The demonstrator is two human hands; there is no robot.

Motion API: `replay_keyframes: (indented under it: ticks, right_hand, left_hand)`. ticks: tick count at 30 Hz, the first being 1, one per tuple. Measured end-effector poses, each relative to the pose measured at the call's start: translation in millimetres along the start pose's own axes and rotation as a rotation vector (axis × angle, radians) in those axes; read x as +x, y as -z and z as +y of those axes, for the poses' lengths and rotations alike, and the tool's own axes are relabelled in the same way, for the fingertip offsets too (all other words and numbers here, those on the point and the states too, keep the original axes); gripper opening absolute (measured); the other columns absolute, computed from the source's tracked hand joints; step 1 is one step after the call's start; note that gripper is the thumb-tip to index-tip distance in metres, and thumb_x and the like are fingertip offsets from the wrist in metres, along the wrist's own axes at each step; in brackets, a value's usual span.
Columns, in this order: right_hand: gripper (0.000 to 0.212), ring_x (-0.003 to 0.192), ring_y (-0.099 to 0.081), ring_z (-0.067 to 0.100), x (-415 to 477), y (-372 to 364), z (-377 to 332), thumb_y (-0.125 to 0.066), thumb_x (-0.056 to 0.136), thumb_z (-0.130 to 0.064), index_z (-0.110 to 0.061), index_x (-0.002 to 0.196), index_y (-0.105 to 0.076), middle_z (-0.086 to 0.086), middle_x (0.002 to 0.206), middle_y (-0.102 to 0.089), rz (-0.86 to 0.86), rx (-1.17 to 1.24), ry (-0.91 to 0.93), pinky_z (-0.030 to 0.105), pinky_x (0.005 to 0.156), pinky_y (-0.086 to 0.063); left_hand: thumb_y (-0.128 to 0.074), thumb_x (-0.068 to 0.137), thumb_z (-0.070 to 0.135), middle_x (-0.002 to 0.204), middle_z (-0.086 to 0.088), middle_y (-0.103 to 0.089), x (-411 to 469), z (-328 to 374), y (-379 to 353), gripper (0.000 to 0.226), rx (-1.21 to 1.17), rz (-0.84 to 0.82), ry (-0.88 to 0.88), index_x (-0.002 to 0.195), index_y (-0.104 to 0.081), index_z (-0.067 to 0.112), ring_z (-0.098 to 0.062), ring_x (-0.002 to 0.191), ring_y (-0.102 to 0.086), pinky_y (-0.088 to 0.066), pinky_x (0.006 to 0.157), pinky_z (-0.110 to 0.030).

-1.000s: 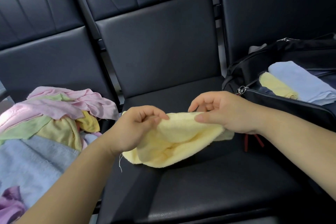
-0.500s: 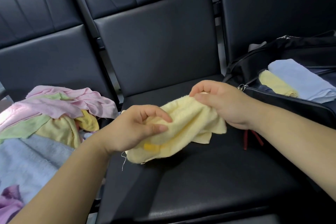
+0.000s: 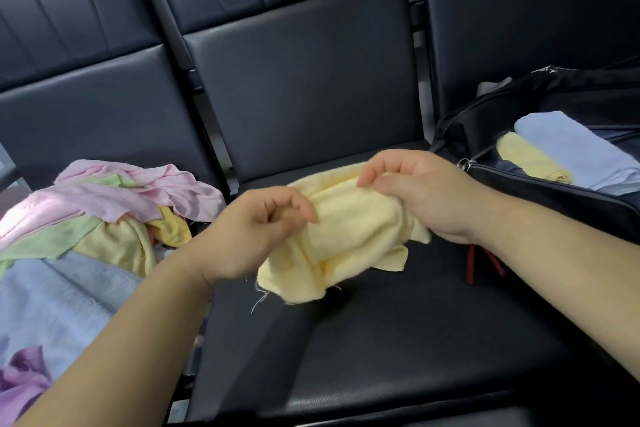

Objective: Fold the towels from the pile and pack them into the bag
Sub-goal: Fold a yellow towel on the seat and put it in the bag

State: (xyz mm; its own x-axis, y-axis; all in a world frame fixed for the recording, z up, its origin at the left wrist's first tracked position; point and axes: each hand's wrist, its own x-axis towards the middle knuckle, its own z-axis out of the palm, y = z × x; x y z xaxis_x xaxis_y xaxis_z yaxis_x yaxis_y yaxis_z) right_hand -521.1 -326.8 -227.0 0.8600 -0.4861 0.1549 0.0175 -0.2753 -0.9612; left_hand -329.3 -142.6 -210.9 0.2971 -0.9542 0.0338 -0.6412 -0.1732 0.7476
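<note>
Head-worn, facing down, close over seat (image 3: pixel 398 340)

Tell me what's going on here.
A person grips a bunched pale yellow towel with the left hand and right hand above the middle seat; it is not yet folded. A pile of loose towels lies on the seat to the left. The open black bag on the right seat holds a folded yellow towel and a folded light blue towel.

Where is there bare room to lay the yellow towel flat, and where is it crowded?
Free: the middle seat cushion beneath the held yellow towel, bordered by the towel pile on the left and the black bag on the right. Crowded: both those sides.
</note>
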Motion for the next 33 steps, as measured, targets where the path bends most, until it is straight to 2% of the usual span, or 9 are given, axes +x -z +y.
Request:
replay_keyframes:
  ticks: [6,9,12,14,18,23,26,29,33]
  right_hand:
    - [0.011,0.102,-0.065,-0.004,-6,-7,-1,-0.078,0.086,-0.038,-0.046,0.094,-0.077,-0.03,0.105,-0.069,-0.439,-0.586,-0.027,0.027,0.095,-0.049]
    - [0.011,0.096,-0.06,-0.014,-2,0,-5,-0.074,0.091,-0.031,-0.041,0.09,-0.078,-0.032,0.098,-0.069,-0.278,-0.625,0.023,0.014,0.086,-0.041]
    - [0.015,0.064,-0.061,0.014,-1,10,-7,-0.069,0.095,-0.025,-0.036,0.089,-0.076,-0.008,0.072,-0.067,-0.082,-0.283,-0.005,0.032,0.069,-0.048]
    - [0.018,0.078,-0.062,0.034,-1,7,-6,-0.066,0.097,-0.024,-0.036,0.089,-0.075,0.009,0.086,-0.07,-0.008,-0.178,0.008,0.047,0.077,-0.055]
    - [0.013,0.101,-0.066,0.002,-5,-3,-8,-0.076,0.09,-0.02,-0.033,0.088,-0.077,-0.017,0.103,-0.072,-0.145,-0.051,0.022,0.026,0.095,-0.051]
    - [0.016,0.108,-0.063,-0.001,-4,-6,-3,-0.077,0.087,-0.032,-0.048,0.091,-0.076,-0.025,0.108,-0.07,-0.383,-0.686,-0.028,0.025,0.102,-0.047]
    - [0.016,0.096,-0.064,-0.007,-1,3,-6,-0.072,0.092,-0.026,-0.04,0.086,-0.077,-0.025,0.096,-0.072,-0.187,-0.652,0.035,0.019,0.092,-0.047]
    - [0.016,0.063,-0.059,-0.005,-1,13,-11,-0.067,0.096,-0.02,-0.032,0.088,-0.075,-0.024,0.066,-0.064,-0.045,-0.386,0.027,0.013,0.069,-0.043]
    - [0.023,0.1,-0.063,-0.001,-2,-2,-5,-0.063,0.098,-0.016,-0.033,0.086,-0.074,-0.018,0.101,-0.072,-0.033,-0.207,0.036,0.027,0.097,-0.045]
  left_hand:
    - [-0.058,0.1,0.003,0.078,0.002,-0.063,-1,10,-1,0.027,-0.075,0.251,-0.052,0.085,-0.071,0.022,-0.012,0.075,-0.056,-0.046,0.069,-0.026]
    - [-0.076,0.088,0.009,0.086,0.006,-0.072,-5,19,1,0.006,-0.107,-0.016,-0.06,0.09,-0.075,0.015,-0.006,0.083,-0.064,-0.051,0.076,-0.019]
    - [-0.084,0.079,0.016,0.092,-0.001,-0.075,-4,12,7,0.015,-0.023,-0.19,0.001,0.093,-0.078,0.021,-0.013,0.088,-0.068,-0.055,0.081,-0.026]
    - [-0.081,0.086,0.021,0.087,-0.005,-0.073,-2,10,8,0.009,0.08,-0.186,-0.006,0.093,-0.078,0.027,-0.02,0.084,-0.068,-0.056,0.081,-0.036]
    - [-0.062,0.1,0.008,0.063,0.018,-0.057,-3,7,5,0.024,0.12,0.037,0.016,0.089,-0.074,0.026,-0.003,0.057,-0.048,-0.039,0.058,-0.014]
    - [-0.053,0.101,0.002,0.076,-0.019,-0.058,0,5,-1,0.034,-0.051,0.236,0.006,0.087,-0.073,0.026,-0.021,0.07,-0.046,-0.039,0.065,-0.031]
    - [-0.064,0.097,0.005,0.067,0.011,-0.062,-2,12,-1,0.023,-0.084,0.132,-0.062,0.086,-0.075,0.022,-0.009,0.064,-0.051,-0.041,0.061,-0.02]
    - [-0.083,0.084,0.018,0.088,-0.002,-0.075,-4,13,8,0.008,-0.066,-0.132,-0.018,0.09,-0.078,0.019,-0.018,0.083,-0.069,-0.056,0.078,-0.029]
    - [-0.072,0.094,0.019,0.06,0.012,-0.06,-3,10,8,0.012,0.187,-0.155,0.063,0.09,-0.076,0.029,-0.01,0.05,-0.05,-0.043,0.052,-0.023]
